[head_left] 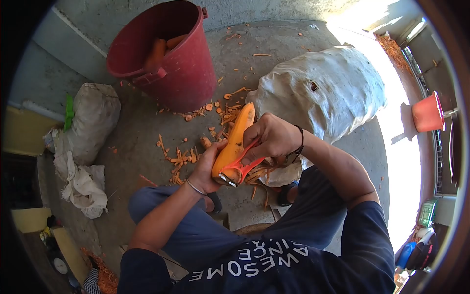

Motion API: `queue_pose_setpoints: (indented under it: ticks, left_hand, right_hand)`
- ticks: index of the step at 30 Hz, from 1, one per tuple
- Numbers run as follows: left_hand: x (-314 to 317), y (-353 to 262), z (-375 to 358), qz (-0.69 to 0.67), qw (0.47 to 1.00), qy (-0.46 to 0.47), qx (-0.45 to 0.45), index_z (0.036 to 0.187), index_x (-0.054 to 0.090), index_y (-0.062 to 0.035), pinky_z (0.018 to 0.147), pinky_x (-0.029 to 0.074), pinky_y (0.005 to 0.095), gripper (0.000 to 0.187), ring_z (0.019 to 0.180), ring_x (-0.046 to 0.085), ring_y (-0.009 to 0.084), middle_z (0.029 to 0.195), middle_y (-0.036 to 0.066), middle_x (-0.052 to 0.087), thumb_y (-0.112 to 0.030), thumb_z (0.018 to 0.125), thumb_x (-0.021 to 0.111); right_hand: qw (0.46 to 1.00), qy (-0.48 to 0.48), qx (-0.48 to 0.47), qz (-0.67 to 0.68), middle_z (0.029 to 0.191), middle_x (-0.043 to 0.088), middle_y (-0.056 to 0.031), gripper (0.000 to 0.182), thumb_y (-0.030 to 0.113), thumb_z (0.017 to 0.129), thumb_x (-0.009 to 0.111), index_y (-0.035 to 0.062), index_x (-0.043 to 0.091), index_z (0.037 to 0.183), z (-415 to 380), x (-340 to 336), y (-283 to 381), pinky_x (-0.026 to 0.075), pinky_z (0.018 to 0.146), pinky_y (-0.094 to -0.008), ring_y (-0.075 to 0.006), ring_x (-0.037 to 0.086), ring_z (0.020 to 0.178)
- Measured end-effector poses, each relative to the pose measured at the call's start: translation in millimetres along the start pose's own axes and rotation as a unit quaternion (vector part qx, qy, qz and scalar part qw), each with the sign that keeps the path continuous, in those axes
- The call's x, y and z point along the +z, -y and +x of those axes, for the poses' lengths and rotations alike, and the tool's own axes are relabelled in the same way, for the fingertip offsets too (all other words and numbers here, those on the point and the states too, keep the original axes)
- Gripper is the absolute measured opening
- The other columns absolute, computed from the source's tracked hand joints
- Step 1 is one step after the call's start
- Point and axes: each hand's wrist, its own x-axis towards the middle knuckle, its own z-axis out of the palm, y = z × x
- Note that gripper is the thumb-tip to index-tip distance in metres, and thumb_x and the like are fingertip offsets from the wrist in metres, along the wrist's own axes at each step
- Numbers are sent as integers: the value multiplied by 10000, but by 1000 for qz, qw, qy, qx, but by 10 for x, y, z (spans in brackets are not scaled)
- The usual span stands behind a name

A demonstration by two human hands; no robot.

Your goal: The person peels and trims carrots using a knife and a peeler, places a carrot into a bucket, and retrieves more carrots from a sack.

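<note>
A large carrot (238, 128), partly peeled, is held at a slant over the floor between my knees. My left hand (207, 169) wraps round its lower left side. In my right hand (272, 138) is a red peeler (241, 167), its metal blade lying against the carrot's thick near end. Orange peelings hang and lie just below my right hand. On the floor beyond my left hand are carrot scraps (181, 159) and cut-off ends.
A red bucket (196, 68) with several carrots inside stands at the back left. A bulging white sack (328, 88) lies to the right. Smaller sacks (93, 122) rest at the left, with a green object on top. A red pail (427, 112) is at the far right.
</note>
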Motion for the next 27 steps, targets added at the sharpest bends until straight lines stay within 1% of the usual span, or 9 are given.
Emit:
queue_pose_setpoints:
  ticks: [5,7,11,13,16,19,21,23,27]
  left_hand:
    - [59,10,-43,9,1000,-9,-7,1370,569,-38,708,631,459,530,895,736,242,1140,122,705,-461,1094,409]
    - [-18,25,-97,11,1000,-6,-21,1375,565,-27,710,631,454,546,897,736,256,1128,143,705,-465,1089,409]
    - [-196,21,-114,26,997,2,-72,1417,537,-2,710,628,467,572,911,734,313,1125,210,697,-448,1079,417]
    - [-208,48,-115,12,996,13,-89,1432,526,3,712,628,473,573,915,733,328,1124,228,693,-435,1079,416]
    - [-227,-31,-138,19,994,57,-87,1442,518,0,720,623,472,606,914,733,329,1131,229,684,-480,1082,431]
    - [-284,6,-65,-26,992,94,-75,1439,519,-10,744,615,474,627,943,728,326,1165,217,676,-521,1080,466]
    - [-308,13,2,-45,998,22,-37,1435,524,-27,779,605,479,637,989,719,322,1200,200,670,-548,1069,504]
    - [-321,18,42,-56,998,33,-27,1430,527,-40,807,599,482,599,1035,703,317,1239,167,665,-520,1072,520]
    - [-196,41,72,-45,998,-41,9,1431,531,-60,806,602,481,555,1049,697,277,1271,122,661,-494,1088,483]
  right_hand:
    - [998,27,-50,26,737,721,-70,263,217,777,907,13,782,886,-12,-83,-35,512,614,-317,-148,670,657]
    - [989,-63,-123,-56,664,679,-27,238,192,809,916,8,766,820,13,-354,-284,454,531,-294,-89,630,606]
    - [982,-127,138,-33,671,682,-22,236,229,807,895,32,765,815,4,-1155,-1034,427,475,-294,-86,606,555]
    - [933,-169,235,-214,672,679,-30,260,261,818,875,24,770,847,-18,-1561,-1730,445,489,-288,-97,611,568]
    - [897,-256,272,-237,685,675,-31,287,293,837,865,24,777,884,-191,-1602,-2042,451,502,-283,-99,603,579]
    - [918,-312,206,-132,716,704,-56,362,358,841,828,1,765,840,-123,-1372,-1578,512,567,-346,-149,663,620]
    - [951,-268,129,-88,724,706,-51,332,347,864,821,19,776,861,-82,-1138,-1122,508,592,-324,-133,661,645]
    - [987,-152,20,-46,730,709,-38,256,289,863,842,39,792,890,-128,-843,-748,511,622,-306,-119,660,678]
    - [995,-33,-90,-20,731,719,-28,219,203,824,908,34,796,905,-43,-126,-244,489,585,-276,-94,654,658]
